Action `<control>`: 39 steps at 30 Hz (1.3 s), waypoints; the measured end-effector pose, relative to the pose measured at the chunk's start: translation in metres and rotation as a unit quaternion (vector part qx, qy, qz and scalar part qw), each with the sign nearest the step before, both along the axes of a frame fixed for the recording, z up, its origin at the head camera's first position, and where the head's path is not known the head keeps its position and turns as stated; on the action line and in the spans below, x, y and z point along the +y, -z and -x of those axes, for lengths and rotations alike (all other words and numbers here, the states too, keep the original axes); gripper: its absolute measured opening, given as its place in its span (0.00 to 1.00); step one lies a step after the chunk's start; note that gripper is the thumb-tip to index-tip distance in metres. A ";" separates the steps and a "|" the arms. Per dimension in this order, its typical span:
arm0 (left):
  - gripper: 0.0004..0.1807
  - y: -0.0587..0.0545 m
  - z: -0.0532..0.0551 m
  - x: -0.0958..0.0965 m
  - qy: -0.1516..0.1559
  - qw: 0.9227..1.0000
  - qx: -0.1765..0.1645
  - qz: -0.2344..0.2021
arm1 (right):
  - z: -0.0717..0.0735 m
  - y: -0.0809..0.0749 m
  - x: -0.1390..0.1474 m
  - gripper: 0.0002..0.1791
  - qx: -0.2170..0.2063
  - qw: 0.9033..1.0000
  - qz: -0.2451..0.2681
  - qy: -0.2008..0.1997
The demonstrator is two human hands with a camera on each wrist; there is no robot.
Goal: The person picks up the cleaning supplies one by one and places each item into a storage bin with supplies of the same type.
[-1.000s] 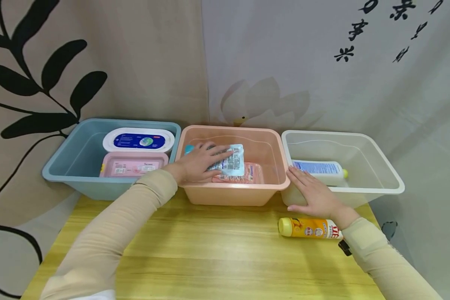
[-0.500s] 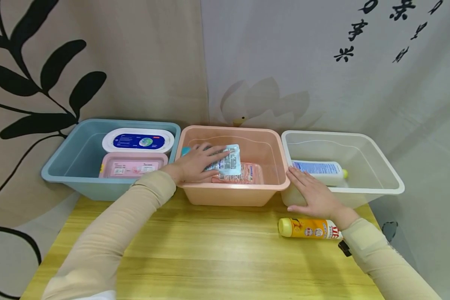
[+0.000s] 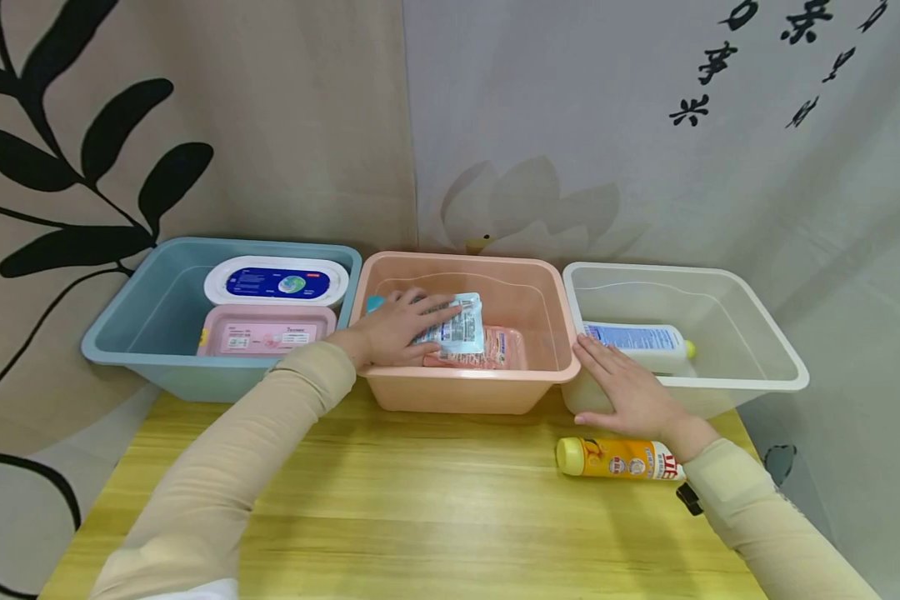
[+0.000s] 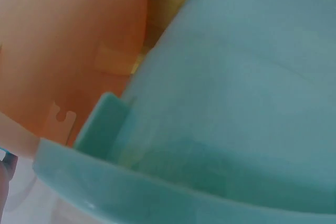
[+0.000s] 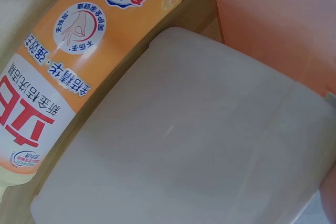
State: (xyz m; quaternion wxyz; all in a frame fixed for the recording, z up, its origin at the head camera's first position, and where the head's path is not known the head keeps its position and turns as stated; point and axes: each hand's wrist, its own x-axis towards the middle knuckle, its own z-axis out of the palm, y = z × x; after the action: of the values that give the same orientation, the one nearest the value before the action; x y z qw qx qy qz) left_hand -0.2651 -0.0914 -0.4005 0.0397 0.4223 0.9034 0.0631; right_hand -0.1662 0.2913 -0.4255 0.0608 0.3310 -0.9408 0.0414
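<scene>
Judging by where things lie, the work of filling the three bins looks well along, with one loose item outside them. In the blue bin [image 3: 146, 360], at the person's left, a white pack [image 3: 277, 283] with a dark blue label and a pink box [image 3: 277, 327] lie side by side. The peach bin [image 3: 457, 393] in the middle holds a light blue pouch [image 3: 461, 327] and a pink packet [image 3: 508, 348], the pouch partly over the packet. In the white bin [image 3: 742, 337] lies a white bottle [image 3: 637, 340].

What seems left is the orange bottle [image 3: 622, 458], lying on its side on the bench [image 3: 390, 508], just beside the white bin's front and partly behind the right wrist.

The left grip [image 3: 399, 329] lies over the pouch inside the peach bin, fingers spread; whether its hidden thumb pinches anything cannot be told. So the pouch may not be finally settled. The right grip [image 3: 630, 392] rests at the white bin's near corner, fingers extended, thumb apart, clasping nothing.
</scene>
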 end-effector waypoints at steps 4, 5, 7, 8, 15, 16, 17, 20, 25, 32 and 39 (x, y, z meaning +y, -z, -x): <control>0.35 0.001 -0.001 0.001 0.000 1.000 0.002 0.006 | -0.001 -0.001 0.000 0.54 -0.001 1.000 -0.001 0.003; 0.35 0.001 -0.002 0.001 -0.001 1.000 0.002 0.009 | -0.001 -0.001 -0.001 0.54 -0.002 1.000 -0.001 0.003; 0.36 0.002 -0.002 0.001 -0.001 1.000 0.004 0.010 | -0.001 -0.001 -0.001 0.54 -0.001 1.000 -0.002 0.004; 0.36 0.002 -0.002 0.001 -0.001 1.000 0.004 0.010 | -0.001 -0.001 -0.001 0.54 -0.001 1.000 -0.002 0.005; 0.36 0.003 -0.001 0.000 0.008 1.000 0.017 0.012 | -0.001 -0.001 -0.001 0.54 -0.003 1.000 -0.004 0.009; 0.36 0.004 -0.001 0.001 0.008 1.000 0.018 0.013 | -0.001 -0.001 -0.001 0.54 -0.002 1.000 -0.004 0.009; 0.36 0.004 -0.001 0.001 0.008 1.000 0.018 0.013 | -0.001 0.000 -0.001 0.54 -0.002 1.000 -0.003 0.008; 0.36 0.004 -0.001 0.001 0.008 1.000 0.020 0.015 | -0.002 0.000 0.000 0.54 0.000 1.000 0.000 0.007; 0.35 0.005 -0.001 0.001 0.009 0.999 0.023 0.020 | -0.001 0.001 0.000 0.54 0.003 1.000 0.001 0.006; 0.35 0.005 -0.001 0.002 0.015 0.999 0.028 0.027 | -0.001 0.001 0.000 0.54 0.004 1.000 0.000 0.006; 0.36 0.005 -0.001 0.002 0.021 0.999 0.033 0.031 | -0.001 0.001 0.000 0.54 0.005 1.000 0.000 0.007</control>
State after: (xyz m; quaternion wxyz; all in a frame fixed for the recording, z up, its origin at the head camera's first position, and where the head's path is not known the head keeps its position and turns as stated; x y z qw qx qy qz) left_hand -0.2643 -0.0899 -0.4052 0.0247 0.4420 0.8965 0.0205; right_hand -0.1655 0.2912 -0.4268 0.0660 0.3247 -0.9427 0.0394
